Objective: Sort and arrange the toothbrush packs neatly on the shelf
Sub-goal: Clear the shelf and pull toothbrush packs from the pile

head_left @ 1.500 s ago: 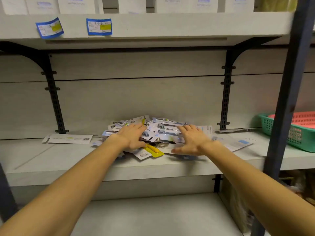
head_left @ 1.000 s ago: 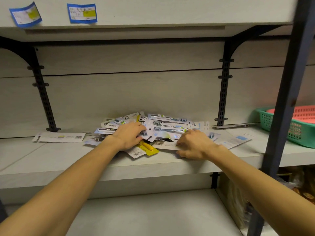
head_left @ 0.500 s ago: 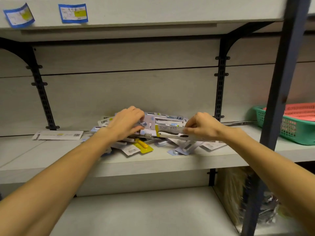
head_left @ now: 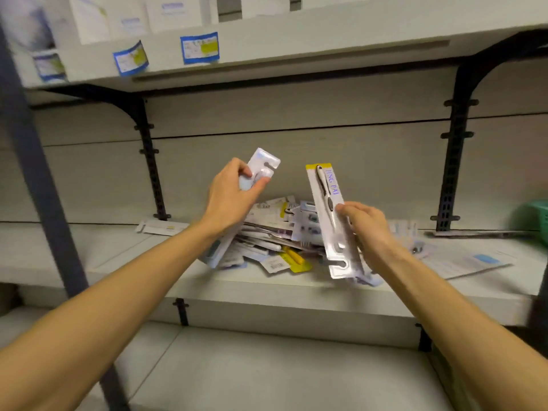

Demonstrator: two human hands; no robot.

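A loose heap of toothbrush packs (head_left: 275, 232) lies on the grey middle shelf (head_left: 267, 295). My left hand (head_left: 231, 200) grips a white and pale-blue toothbrush pack (head_left: 261, 167) near its hang-hole end, lifted above the heap and tilted. My right hand (head_left: 367, 229) grips a long pack with a yellow end and a grey toothbrush (head_left: 326, 209), held almost upright over the heap's right side, hang hole pointing down. A yellow pack (head_left: 296, 259) lies at the heap's front.
A single flat pack (head_left: 163, 226) lies left of the heap, more flat packs (head_left: 462, 259) to its right. A green basket (head_left: 533, 221) stands at the far right. Black brackets (head_left: 453, 161) run up the back wall. A dark upright post (head_left: 38, 179) crosses the left foreground.
Both hands have lifted out of the heap, each with one pack raised upright. The camera has swung to the right and closer.
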